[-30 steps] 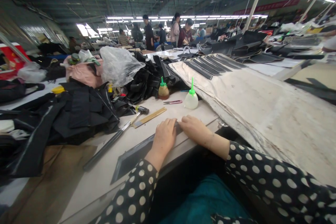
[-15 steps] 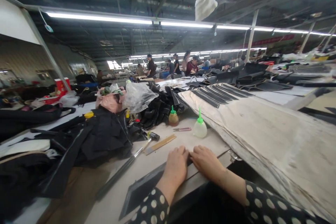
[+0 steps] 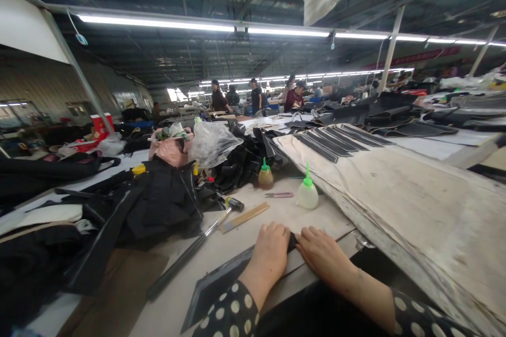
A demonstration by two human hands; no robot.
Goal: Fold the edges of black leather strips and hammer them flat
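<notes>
One long black strip [image 3: 223, 281] with a grey edge is laid flat on the pale table [image 3: 177, 287]. Its middle is covered by the left hand [image 3: 272, 253], and its near end is left showing beside the left sleeve [image 3: 231, 313]. Its far end is seen in the small gap between the two hands, where it is met by the fingers of the right hand [image 3: 322, 253]. The hands are held close together but not joined, with the fingers bent down. Whether the strip is pinched or only pressed cannot be told, as the fingertips are partly hidden.

Past the hands, one hammer [image 3: 197, 242], one flat yellowish stick [image 3: 245, 217] and one pair of thread snips [image 3: 279, 195] can be counted. Two squeeze bottles with green tops are seen: one brown bottle [image 3: 265, 178] and one clear bottle [image 3: 307, 196]. Several dark strips [image 3: 332, 145] are spread on a pale cloth [image 3: 395, 189]; they cannot be surely counted.
</notes>
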